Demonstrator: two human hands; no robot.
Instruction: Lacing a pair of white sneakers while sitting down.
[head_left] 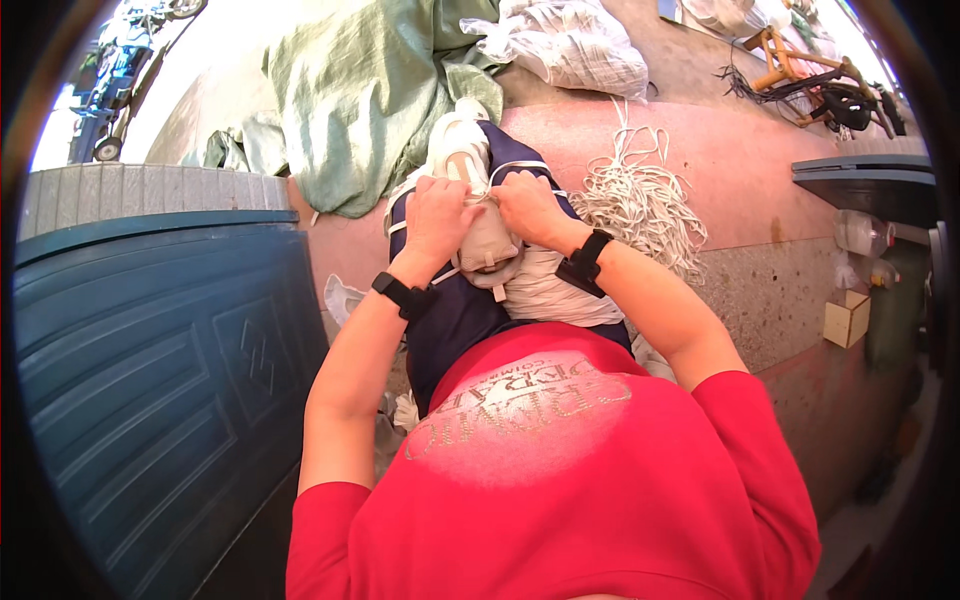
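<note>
A beige shoe (487, 245) rests on my lap, its heel and pull tab toward me. My left hand (438, 218) is closed at the shoe's left side, fingertips by the lacing; what they pinch is hidden. My right hand (532, 207) is closed in a pinch on a white shoelace (516, 165), which loops up beyond the fingers over my dark trousers. More pale shoes or laces (458, 135) lie just past my hands, partly covered. Under my right wrist, a whitish bundle (560, 290) sits between my legs.
Loose white laces (640, 200) lie heaped on the reddish floor to the right. A green tarp (350, 110) and a white plastic sack (570, 50) are ahead. A blue door (170, 380) stands at left; a small box (846, 318) is at right.
</note>
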